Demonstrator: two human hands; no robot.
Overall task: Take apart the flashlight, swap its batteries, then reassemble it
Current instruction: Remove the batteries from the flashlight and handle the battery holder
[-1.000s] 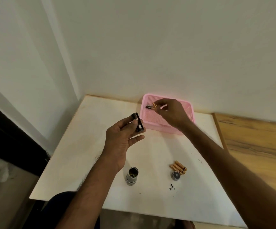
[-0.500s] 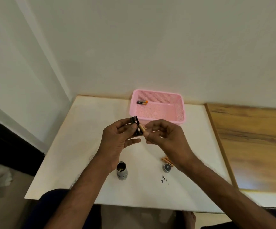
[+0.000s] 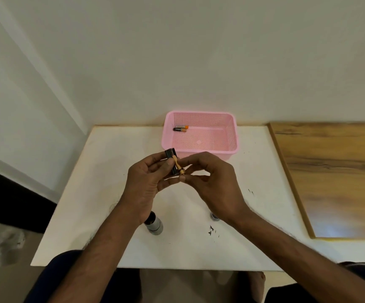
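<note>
1. Left hand (image 3: pixel 146 182): grip clamped on black battery holder (image 3: pixel 169 154), held above the desk (image 3: pixel 103 171).
2. Flashlight body (image 3: pixel 155 225): standing on desk, beneath left wrist.
3. Right hand (image 3: pixel 212 182): grip pinching gold battery (image 3: pixel 177 165) against the holder.
4. Pink basket (image 3: pixel 231 136): two batteries (image 3: pixel 180 128) inside (rear left corner).

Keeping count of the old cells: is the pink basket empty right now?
No, two batteries lie side by side near the far left corner of the pink basket.
</note>
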